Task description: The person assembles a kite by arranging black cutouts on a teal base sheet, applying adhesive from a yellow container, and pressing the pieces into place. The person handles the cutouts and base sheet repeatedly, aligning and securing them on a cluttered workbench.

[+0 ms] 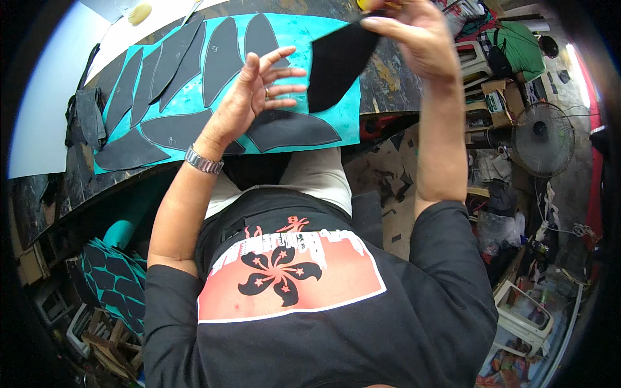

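My right hand (417, 40) is raised at the top of the view and pinches a black pointed piece of cut material (337, 61) by its upper corner; a yellow object shows partly behind the fingers. My left hand (255, 90) hovers just left of the piece, fingers spread and empty, a metal watch (203, 160) on the wrist. Beneath both hands lies a turquoise sheet (291, 29) covered with several black leaf-shaped cut pieces (223, 52).
The turquoise sheet rests on a dark worktable (388, 77) with a white board (45, 97) at the left. A stack of turquoise-and-black sheets (116, 278) stands below left. A floor fan (542, 139), boxes and another person in green (521, 48) are at the right.
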A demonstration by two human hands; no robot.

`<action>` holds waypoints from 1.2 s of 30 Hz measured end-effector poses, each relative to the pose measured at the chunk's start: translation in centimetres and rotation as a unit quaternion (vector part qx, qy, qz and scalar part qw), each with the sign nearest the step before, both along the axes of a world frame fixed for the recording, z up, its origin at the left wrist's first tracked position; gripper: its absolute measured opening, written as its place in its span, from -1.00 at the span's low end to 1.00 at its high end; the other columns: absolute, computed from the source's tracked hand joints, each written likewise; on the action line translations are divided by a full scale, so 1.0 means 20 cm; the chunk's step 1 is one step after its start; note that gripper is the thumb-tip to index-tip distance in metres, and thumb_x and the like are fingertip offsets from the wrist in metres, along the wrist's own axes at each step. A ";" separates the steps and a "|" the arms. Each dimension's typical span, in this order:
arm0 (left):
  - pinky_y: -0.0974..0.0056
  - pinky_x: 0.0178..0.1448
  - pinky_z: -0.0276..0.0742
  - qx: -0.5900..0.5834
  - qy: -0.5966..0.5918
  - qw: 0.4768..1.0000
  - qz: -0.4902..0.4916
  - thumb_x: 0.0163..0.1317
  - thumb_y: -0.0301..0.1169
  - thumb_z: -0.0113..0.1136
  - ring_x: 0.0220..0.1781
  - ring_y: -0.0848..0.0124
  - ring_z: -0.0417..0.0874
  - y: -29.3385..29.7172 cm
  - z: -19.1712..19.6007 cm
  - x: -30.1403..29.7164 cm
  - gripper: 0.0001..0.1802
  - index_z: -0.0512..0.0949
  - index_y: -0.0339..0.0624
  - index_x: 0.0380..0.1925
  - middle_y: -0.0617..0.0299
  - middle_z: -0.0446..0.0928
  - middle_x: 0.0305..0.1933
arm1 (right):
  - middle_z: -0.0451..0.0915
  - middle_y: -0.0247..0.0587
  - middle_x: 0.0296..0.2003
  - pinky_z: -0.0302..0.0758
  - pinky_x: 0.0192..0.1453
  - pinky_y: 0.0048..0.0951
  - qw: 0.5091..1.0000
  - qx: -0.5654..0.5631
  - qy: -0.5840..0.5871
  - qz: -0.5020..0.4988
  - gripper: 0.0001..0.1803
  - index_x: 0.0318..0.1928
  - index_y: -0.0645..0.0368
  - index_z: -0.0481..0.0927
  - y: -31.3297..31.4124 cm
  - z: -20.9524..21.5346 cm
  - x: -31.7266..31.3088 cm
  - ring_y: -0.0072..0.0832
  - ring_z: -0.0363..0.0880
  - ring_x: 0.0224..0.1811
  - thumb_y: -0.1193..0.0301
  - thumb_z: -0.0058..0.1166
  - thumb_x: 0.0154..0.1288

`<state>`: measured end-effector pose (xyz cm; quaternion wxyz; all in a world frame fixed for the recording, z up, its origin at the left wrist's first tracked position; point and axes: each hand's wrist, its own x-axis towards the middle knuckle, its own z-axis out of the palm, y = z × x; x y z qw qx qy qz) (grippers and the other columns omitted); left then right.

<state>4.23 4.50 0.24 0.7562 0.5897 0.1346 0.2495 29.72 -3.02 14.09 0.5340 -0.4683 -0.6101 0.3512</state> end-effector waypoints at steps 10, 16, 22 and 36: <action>0.37 -0.23 0.68 0.028 0.146 0.982 0.112 0.14 -0.44 0.46 -0.22 0.44 0.73 -0.08 0.00 0.07 -0.09 0.17 -0.15 0.45 0.07 0.62 -0.14 | 0.55 -0.37 -0.25 0.53 -0.08 -0.58 0.996 -0.066 0.020 -0.050 -0.37 0.19 0.10 0.54 0.46 -0.64 0.03 -0.63 0.54 -0.21 0.68 0.28 0.04; 0.49 -0.25 0.60 0.055 0.172 0.974 0.137 0.21 -0.46 0.39 -0.22 0.57 0.65 -0.08 -0.02 0.11 -0.23 0.26 -0.09 0.41 0.28 0.59 -0.24 | 0.60 -0.32 -0.27 0.56 -0.10 -0.54 0.988 -0.101 0.111 -0.029 -0.27 0.27 0.07 0.47 0.43 -0.62 0.05 -0.58 0.59 -0.23 0.72 0.23 0.02; 0.57 -0.34 0.45 0.052 0.108 0.974 0.191 0.26 -0.53 0.28 -0.38 0.68 0.49 -0.07 -0.05 0.09 -0.31 0.29 -0.08 0.39 0.32 0.54 -0.21 | 0.61 -0.32 -0.34 0.54 -0.22 -0.57 0.986 -0.094 0.119 -0.069 -0.19 0.33 0.06 0.39 0.39 -0.58 0.11 -0.59 0.59 -0.31 0.74 0.21 0.00; 0.43 -0.26 0.67 0.159 0.210 0.948 0.178 0.23 -0.53 0.35 -0.34 0.62 0.63 -0.07 0.01 0.04 -0.40 0.44 -0.08 0.28 0.23 0.61 -0.19 | 0.61 -0.33 -0.39 0.52 -0.24 -0.54 0.990 -0.072 0.060 -0.101 -0.27 0.27 0.15 0.46 0.47 -0.72 0.22 -0.59 0.57 -0.35 0.76 0.12 -0.01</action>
